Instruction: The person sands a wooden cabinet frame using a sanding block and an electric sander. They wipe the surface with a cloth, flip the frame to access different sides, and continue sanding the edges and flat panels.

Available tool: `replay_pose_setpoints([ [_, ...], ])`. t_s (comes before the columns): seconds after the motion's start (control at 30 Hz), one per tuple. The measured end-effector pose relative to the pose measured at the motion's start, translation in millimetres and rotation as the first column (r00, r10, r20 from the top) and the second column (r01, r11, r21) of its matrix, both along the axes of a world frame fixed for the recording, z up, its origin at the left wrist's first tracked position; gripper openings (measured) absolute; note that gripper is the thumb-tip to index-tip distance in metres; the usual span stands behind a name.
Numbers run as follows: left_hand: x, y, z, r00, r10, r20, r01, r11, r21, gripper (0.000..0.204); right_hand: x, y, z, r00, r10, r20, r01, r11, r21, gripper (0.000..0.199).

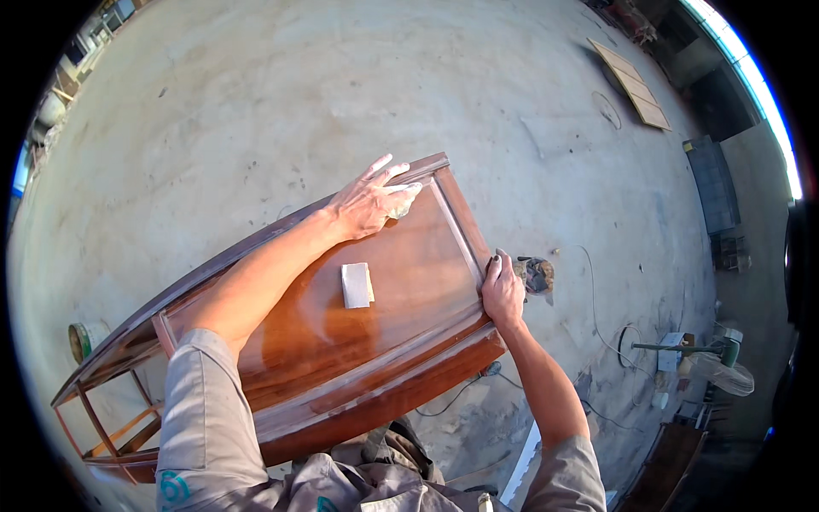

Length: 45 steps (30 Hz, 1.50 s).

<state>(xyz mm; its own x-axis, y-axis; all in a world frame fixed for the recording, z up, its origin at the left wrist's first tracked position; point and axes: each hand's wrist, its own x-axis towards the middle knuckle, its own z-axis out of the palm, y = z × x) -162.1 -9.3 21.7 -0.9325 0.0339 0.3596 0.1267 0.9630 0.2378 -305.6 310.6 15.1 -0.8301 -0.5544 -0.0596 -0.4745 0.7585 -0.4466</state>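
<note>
Head view: left hand (368, 207) half-spread (hold unclear), right hand (503, 294) curled round wooden rail (462, 218).

My single feed, a wide fisheye, came from the wearer's head, above the near side of the varnished wooden furniture piece (333, 337). It faced steeply down over that piece from close range, taking in the wearer's grey shirt (341, 482) at its near side and, beyond its far side, a broad sweep of concrete floor (256, 94).
</note>
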Motion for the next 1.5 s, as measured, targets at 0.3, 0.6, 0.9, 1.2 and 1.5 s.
replay_pose_setpoints([
  [0.3,102.6,-5.1,13.3,1.0,0.013,0.008,-0.013,1.0,0.004,0.057,-0.1,-2.4,-0.9,0.999,-0.024,0.037,0.023,0.999,0.028,0.048],
  [0.6,165.8,-5.8,34.6,0.971,0.104,0.215,-0.119,0.991,0.057,0.068,2.2,-6.2,-1.2,1.0,0.001,0.01,-0.002,1.0,0.031,0.047],
  [0.9,152.3,-21.7,27.9,0.993,0.068,0.093,-0.067,0.998,-0.02,0.061,0.4,-6.5,-4.7,1.0,-0.002,0.025,0.001,1.0,0.028,0.048],
  [1.2,163.4,-13.7,20.7,0.995,0.102,0.011,-0.103,0.991,0.084,0.056,1.4,-1.5,-2.4,1.0,-0.019,0.002,0.019,1.0,0.021,0.048],
  [1.5,254.9,-16.9,26.6,0.961,0.236,0.146,-0.244,0.969,0.041,0.056,-1.2,3.1,-6.2,0.999,-0.035,0.002,0.035,0.999,-0.006,0.047],
])
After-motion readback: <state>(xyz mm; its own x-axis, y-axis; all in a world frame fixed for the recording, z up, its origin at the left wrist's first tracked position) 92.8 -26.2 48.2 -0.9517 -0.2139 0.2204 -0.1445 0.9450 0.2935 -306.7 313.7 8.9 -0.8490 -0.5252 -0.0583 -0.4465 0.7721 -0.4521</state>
